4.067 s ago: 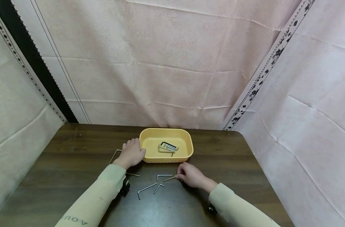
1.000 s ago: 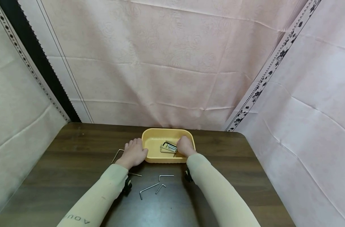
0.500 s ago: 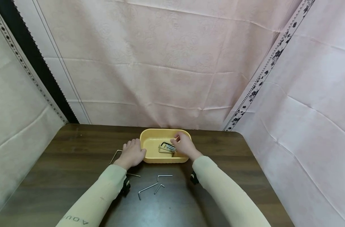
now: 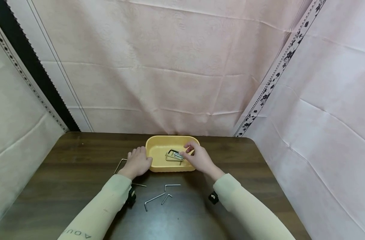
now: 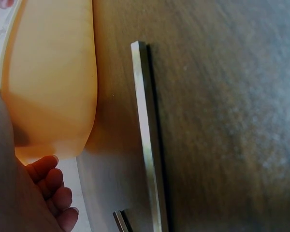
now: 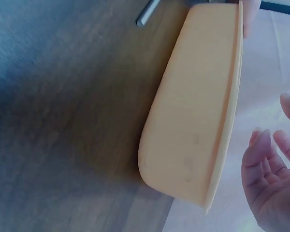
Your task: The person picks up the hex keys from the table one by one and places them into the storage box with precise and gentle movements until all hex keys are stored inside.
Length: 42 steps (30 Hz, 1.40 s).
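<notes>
My right grip (image 4: 199, 159) is empty and loose over the yellow tray (image 4: 171, 169), left grip (image 4: 137, 163) holding its end. Closest hex key (image 4: 172, 185) on the table (image 4: 80, 166) lies crosswise, toward me, left of my right.

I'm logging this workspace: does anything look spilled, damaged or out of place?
Nothing looks spilled or damaged. Only the loose hex keys seem untidy: they lie at mixed angles on the table, outside the yellow tray that holds similar keys.

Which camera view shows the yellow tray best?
The head view: it looks into the tray, showing nearly all of it. Left wrist view: a cropped outer side; right wrist view: mainly an outer wall.
</notes>
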Motion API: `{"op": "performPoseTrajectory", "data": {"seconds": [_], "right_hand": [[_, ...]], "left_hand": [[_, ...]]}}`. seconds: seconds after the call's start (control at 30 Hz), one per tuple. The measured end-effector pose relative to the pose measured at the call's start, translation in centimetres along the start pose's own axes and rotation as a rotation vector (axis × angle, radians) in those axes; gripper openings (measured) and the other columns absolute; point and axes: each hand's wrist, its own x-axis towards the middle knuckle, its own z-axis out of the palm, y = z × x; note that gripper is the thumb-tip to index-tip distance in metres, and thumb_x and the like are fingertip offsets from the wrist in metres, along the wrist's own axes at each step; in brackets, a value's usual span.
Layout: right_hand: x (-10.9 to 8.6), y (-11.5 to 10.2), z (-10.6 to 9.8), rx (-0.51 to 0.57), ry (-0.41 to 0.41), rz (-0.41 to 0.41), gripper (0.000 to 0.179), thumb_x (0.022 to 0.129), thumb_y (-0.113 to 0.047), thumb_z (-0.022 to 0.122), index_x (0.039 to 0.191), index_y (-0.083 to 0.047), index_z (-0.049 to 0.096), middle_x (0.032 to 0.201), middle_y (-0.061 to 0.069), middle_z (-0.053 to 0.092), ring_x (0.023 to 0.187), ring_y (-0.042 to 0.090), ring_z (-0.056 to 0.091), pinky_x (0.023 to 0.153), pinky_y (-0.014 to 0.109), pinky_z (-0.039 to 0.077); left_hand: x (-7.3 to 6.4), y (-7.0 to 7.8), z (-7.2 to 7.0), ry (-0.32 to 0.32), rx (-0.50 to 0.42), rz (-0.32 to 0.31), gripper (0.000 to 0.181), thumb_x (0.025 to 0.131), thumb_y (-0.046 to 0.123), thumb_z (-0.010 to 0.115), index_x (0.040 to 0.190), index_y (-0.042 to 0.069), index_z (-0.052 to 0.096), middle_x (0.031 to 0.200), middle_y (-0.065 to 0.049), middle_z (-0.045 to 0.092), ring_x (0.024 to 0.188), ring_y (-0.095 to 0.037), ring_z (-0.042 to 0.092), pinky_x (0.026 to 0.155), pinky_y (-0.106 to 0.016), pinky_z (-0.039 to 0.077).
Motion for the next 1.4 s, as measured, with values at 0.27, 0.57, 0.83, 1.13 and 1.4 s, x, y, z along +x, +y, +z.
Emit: {"op": "performPoseTrajectory", "data": {"seconds": [0.27, 0.57, 0.83, 1.13, 1.4], "right_hand": [[-1.9, -0.1, 0.2, 0.074, -0.051, -0.065, 0.029, 0.083, -0.037, 0.075, 0.103, -0.023, 0.059, 0.092, -0.005, 0.061, 0.071, 0.02, 0.058, 0.061, 0.032, 0.049], [-3.6, -0.4, 0.6, 0.11, -0.135, -0.144, 0.027, 0.083, -0.034, 0.076, 0.102, -0.018, 0.064, 0.09, -0.006, 0.062, 0.072, 0.017, 0.058, 0.064, 0.03, 0.049], [-4.9, 0.2, 1.8, 0.119, -0.2, -0.164, 0.033, 0.083, -0.035, 0.075, 0.107, -0.014, 0.065, 0.096, 0.001, 0.065, 0.076, 0.012, 0.058, 0.068, 0.029, 0.049], [-6.1, 1.2, 3.4, 0.04, -0.294, -0.214, 0.031, 0.084, -0.029, 0.076, 0.106, -0.011, 0.066, 0.092, -0.005, 0.064, 0.073, 0.007, 0.058, 0.066, 0.025, 0.048], [-6.7, 2.0, 4.3, -0.064, -0.319, -0.242, 0.027, 0.083, -0.025, 0.077, 0.104, -0.012, 0.065, 0.098, 0.002, 0.062, 0.081, 0.019, 0.059, 0.07, 0.022, 0.046]], "left_hand": [[0.1, 0.0, 0.2, 0.002, -0.001, 0.001, 0.038, 0.093, 0.031, 0.049, 0.113, -0.001, 0.047, 0.1, -0.012, 0.047, 0.092, -0.03, 0.041, 0.081, -0.047, 0.029], [0.0, -0.1, 0.2, -0.003, -0.007, -0.003, 0.039, 0.093, 0.031, 0.048, 0.116, -0.001, 0.046, 0.103, -0.012, 0.047, 0.094, -0.031, 0.04, 0.083, -0.047, 0.029], [0.0, -0.1, 0.1, 0.002, -0.004, 0.001, 0.039, 0.093, 0.031, 0.048, 0.115, -0.001, 0.047, 0.102, -0.012, 0.048, 0.093, -0.03, 0.041, 0.082, -0.047, 0.029], [0.0, -0.1, -0.1, 0.001, -0.001, 0.003, 0.038, 0.093, 0.031, 0.049, 0.114, -0.002, 0.047, 0.102, -0.013, 0.047, 0.094, -0.031, 0.041, 0.082, -0.048, 0.029], [-0.1, 0.0, -0.1, 0.0, -0.009, -0.001, 0.037, 0.093, 0.031, 0.049, 0.113, -0.001, 0.047, 0.101, -0.012, 0.047, 0.093, -0.031, 0.041, 0.082, -0.047, 0.029]]}}
